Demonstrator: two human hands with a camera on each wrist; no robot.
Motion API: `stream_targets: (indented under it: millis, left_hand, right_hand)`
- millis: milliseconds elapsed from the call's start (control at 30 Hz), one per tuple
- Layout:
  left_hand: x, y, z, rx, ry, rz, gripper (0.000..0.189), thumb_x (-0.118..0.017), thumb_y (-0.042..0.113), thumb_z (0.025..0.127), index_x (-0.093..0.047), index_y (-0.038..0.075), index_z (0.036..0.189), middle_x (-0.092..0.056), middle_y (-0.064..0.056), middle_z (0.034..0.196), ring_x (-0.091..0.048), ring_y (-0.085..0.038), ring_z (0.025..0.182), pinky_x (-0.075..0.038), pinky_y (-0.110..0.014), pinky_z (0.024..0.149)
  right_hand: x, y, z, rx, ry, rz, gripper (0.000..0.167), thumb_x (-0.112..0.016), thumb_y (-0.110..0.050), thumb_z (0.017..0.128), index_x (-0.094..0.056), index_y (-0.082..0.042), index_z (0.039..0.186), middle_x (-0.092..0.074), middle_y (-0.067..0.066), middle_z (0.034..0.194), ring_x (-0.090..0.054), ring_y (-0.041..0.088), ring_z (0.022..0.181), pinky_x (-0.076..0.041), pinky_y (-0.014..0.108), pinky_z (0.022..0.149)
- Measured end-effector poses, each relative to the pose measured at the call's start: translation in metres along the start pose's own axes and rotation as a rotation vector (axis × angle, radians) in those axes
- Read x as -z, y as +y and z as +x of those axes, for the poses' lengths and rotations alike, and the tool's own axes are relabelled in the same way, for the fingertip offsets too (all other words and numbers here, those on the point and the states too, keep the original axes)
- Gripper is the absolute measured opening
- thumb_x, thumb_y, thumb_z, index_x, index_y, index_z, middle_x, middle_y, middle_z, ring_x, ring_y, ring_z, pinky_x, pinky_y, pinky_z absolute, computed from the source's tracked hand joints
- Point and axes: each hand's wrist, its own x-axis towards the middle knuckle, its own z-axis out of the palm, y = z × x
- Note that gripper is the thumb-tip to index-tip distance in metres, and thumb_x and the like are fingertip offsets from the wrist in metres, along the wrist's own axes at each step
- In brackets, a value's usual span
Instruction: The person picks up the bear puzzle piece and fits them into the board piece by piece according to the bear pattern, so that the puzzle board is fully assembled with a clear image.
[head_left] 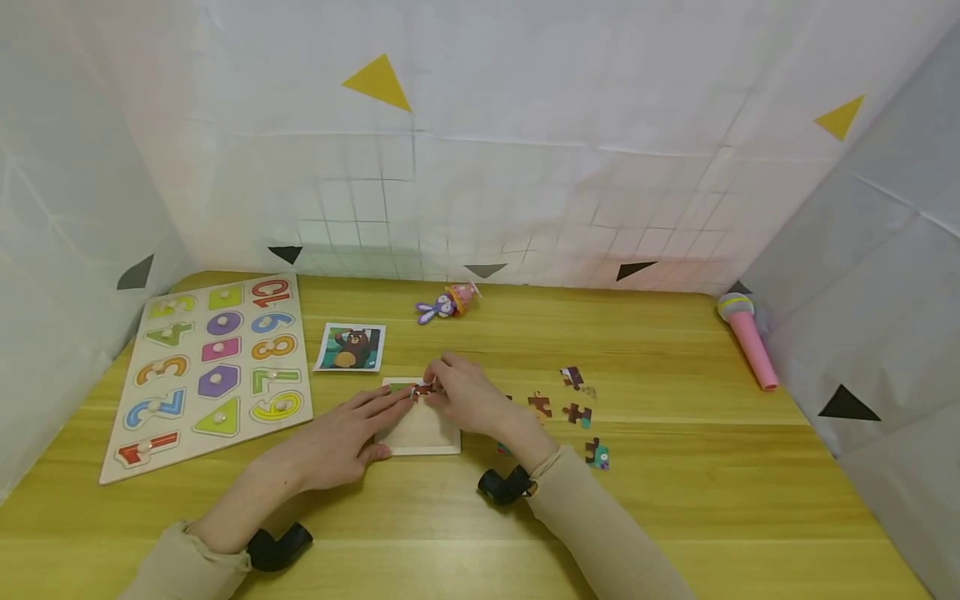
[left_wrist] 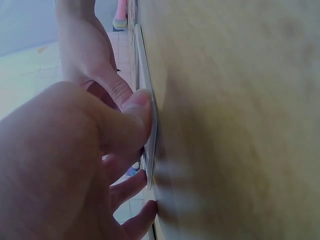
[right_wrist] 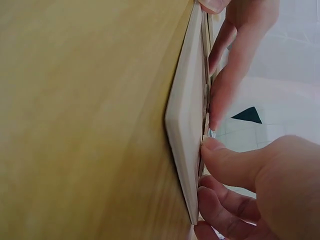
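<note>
Now my right hand (head_left: 472, 402) pinches a brown puzzle piece (head_left: 423, 394) between my thumb and bent fingers. The piece is at the top part of a small wooden puzzle tray (head_left: 420, 435). My left hand (head_left: 339, 437) has its fingers out straight. They lie over the top left part of the tray, and their tips come right up to the brown piece. My left thumb touches the tray near its bottom left corner. A bit of green shows at the top left of the tray, partly under my fingers. The lower part of the tray is plain pale wood.

More loose puzzle pieces (head_left: 577, 415) lie on the table (head_left: 675, 492), to the right of my right hand. Some are partly hidden behind my wrist.

Past my left hand is a bear card (head_left: 351, 348), with a brown bear on green and blue. Left of it is a big wooden number board (head_left: 192, 392). I can read the numbers 1 to 10 on it: the 1 and 10 are red, the 2 and 9 are blue. Bright shapes sit in its middle row.

A purple bunny toy (head_left: 435, 309) with a pink cone lies near the back wall. A pink toy microphone (head_left: 753, 347) lies far to the right.
</note>
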Motion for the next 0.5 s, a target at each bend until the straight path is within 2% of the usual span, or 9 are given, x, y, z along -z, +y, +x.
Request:
stream_targets:
  millis: [100, 267, 500]
  left_hand:
    - [0.0004, -0.0013, -0.0002, -0.001, -0.001, -0.029, 0.066, -0.057, 0.027, 0.102, -0.027, 0.014, 0.160, -0.028, -0.007, 0.164, -0.026, -0.038, 0.150, -0.032, -0.057, 0.116]
    - [0.0019, -0.0025, 0.0000, 0.037, -0.006, -0.097, 0.072, -0.060, 0.029, 0.100, -0.024, 0.015, 0.160, -0.029, -0.008, 0.164, -0.025, -0.037, 0.150, -0.031, -0.057, 0.116]
    - [0.0030, -0.0035, -0.0001, 0.039, -0.003, -0.077, 0.070, -0.062, 0.031, 0.099, -0.030, 0.008, 0.157, -0.025, -0.007, 0.166, -0.030, -0.035, 0.149, -0.035, -0.053, 0.115]
  right_hand:
    - [0.0000, 0.0004, -0.0002, 0.000, 0.002, 0.006, 0.019, -0.067, -0.016, 0.097, -0.064, -0.005, 0.112, -0.060, 0.008, 0.101, -0.058, 0.020, 0.091, -0.048, 0.041, 0.086]
    - [-0.0009, 0.0021, 0.0001, 0.015, 0.009, -0.001, 0.019, -0.067, -0.017, 0.097, -0.064, -0.005, 0.112, -0.060, 0.009, 0.100, -0.059, 0.020, 0.090, -0.048, 0.040, 0.084]
    - [-0.0016, 0.0037, 0.0010, 0.029, 0.015, -0.004, 0.018, -0.067, -0.016, 0.097, -0.064, -0.004, 0.110, -0.060, 0.009, 0.099, -0.059, 0.020, 0.089, -0.049, 0.039, 0.083]
